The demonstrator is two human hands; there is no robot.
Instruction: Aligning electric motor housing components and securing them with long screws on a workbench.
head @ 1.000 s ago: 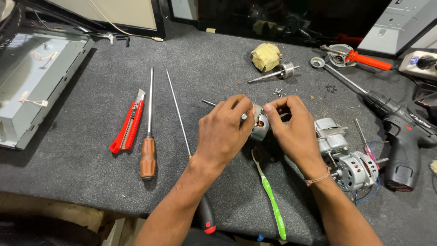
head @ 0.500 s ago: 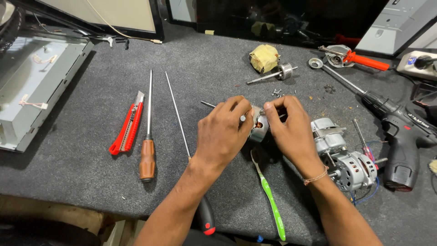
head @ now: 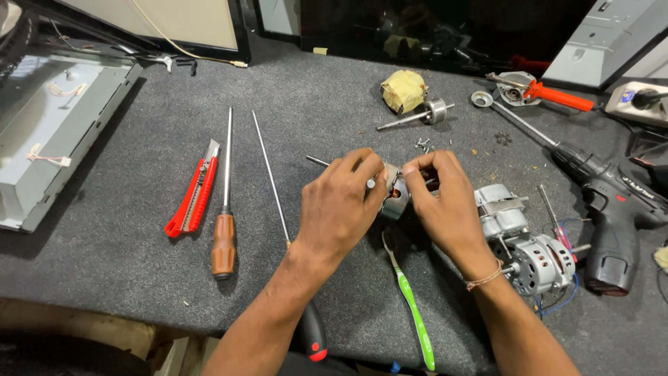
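A small motor part (head: 394, 197) is gripped between the left hand (head: 342, 205) and right hand (head: 445, 202) above the grey tabletop (head: 125, 251), beside a toothbrush (head: 410, 306).

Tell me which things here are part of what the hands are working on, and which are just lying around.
In hand:
left hand
right hand
small motor part held between both

Lying about:
green toothbrush
red utility knife
brown-handled screwdriver
cordless drill
motor assemblies
yellow-taped coil
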